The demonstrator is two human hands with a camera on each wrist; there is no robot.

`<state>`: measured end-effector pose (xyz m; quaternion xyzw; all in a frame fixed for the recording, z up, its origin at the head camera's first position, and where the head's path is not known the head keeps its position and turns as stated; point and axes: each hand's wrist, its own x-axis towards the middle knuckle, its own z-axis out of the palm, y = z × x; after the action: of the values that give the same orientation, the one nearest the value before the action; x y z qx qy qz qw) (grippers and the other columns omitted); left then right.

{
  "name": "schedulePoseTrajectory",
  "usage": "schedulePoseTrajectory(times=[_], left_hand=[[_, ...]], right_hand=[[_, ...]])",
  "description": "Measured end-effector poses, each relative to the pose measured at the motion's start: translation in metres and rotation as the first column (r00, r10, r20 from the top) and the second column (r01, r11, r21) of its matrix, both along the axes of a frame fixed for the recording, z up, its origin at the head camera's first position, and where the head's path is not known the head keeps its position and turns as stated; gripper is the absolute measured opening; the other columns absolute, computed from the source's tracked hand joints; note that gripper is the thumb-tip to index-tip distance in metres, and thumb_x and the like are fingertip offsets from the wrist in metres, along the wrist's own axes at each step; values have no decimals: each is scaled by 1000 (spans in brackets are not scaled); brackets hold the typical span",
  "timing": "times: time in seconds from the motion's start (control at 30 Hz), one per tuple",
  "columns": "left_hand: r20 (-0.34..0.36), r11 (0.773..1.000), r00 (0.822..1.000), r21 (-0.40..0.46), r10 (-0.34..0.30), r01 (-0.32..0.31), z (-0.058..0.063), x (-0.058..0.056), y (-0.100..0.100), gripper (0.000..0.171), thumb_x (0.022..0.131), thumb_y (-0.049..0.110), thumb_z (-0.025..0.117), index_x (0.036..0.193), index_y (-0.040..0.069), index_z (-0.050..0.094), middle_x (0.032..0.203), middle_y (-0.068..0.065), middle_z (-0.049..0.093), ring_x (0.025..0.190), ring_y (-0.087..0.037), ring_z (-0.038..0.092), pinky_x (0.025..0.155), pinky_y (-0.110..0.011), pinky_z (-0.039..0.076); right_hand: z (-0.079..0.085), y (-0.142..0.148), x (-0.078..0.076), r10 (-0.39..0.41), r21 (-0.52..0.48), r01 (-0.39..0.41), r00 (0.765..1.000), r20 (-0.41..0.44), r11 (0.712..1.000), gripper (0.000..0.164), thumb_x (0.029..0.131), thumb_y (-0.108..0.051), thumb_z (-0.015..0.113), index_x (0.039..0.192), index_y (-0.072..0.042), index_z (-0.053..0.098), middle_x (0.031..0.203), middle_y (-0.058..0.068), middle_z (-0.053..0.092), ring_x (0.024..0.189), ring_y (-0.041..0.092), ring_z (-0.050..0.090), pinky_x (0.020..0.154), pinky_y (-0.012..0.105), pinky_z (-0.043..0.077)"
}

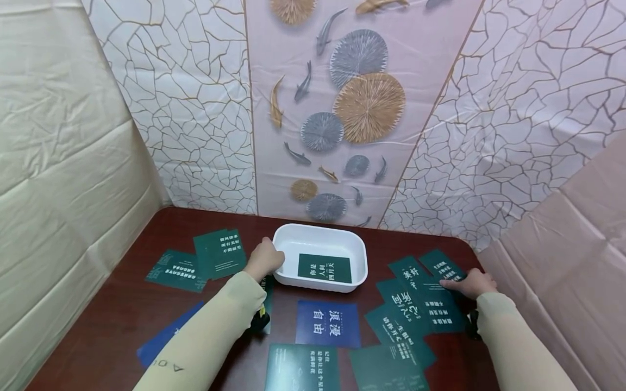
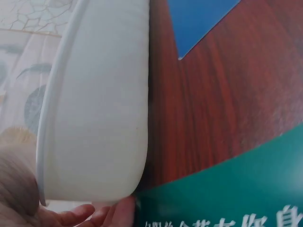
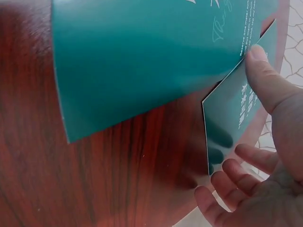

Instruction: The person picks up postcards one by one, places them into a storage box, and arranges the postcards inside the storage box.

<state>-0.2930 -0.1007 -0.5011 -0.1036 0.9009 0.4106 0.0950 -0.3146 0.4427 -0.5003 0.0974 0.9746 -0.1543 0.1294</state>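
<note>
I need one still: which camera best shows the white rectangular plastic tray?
The head view: the white rectangular plastic tray shows almost whole there, inside included, the left hand covering one end slightly. The left wrist view shows only part of its outside, close up; the right wrist view shows none of it.

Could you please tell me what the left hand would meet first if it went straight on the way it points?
The white tray: in the head view, the left hand is at its left end, apparently touching, so that end seems first in line.
</note>
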Motion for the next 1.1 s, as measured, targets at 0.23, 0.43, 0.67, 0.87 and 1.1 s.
schedulePoseTrajectory(times=[0.23,0.43,0.67,0.87,1.1], left_hand=[[-6,1000,1000,-10,27,-27,-4,-2,-4,64,93,22,50,144,-10,27,118,-25,55,89,-28,60,69,-38,52],[-4,992,1000,-122,16,-16,-5,-7,2,62,92,12,50,149,1,29,129,-21,53,99,-31,58,80,-46,50],[21,981,999,-192,35,-30,-4,-11,7,68,92,14,54,151,3,22,119,-18,59,90,-31,60,74,-48,50],[27,976,999,-215,43,-36,-7,-13,10,70,92,14,56,151,1,20,119,-18,59,92,-32,61,74,-49,50],[20,973,999,-226,50,-44,-6,-12,12,69,92,14,58,149,0,21,107,-17,60,79,-29,61,64,-45,50]], right_hand=[[-1,-5,-3,-43,60,43,999,-15,997,121,67,-75,69,115,31,36,102,45,36,96,53,38,86,64,38],[0,-6,-6,-66,43,67,997,-30,997,126,62,-75,72,116,31,33,102,45,36,95,53,37,83,64,38],[-1,-2,-9,-75,22,75,997,-14,997,128,61,-75,74,119,30,28,102,44,33,97,54,33,83,66,36],[-5,-1,-9,-70,27,71,997,-24,997,129,61,-73,75,120,31,25,104,45,32,98,55,33,86,67,34],[-8,-2,-7,-73,68,77,996,-60,995,131,59,-75,75,117,30,22,106,47,32,98,55,34,89,66,33]])
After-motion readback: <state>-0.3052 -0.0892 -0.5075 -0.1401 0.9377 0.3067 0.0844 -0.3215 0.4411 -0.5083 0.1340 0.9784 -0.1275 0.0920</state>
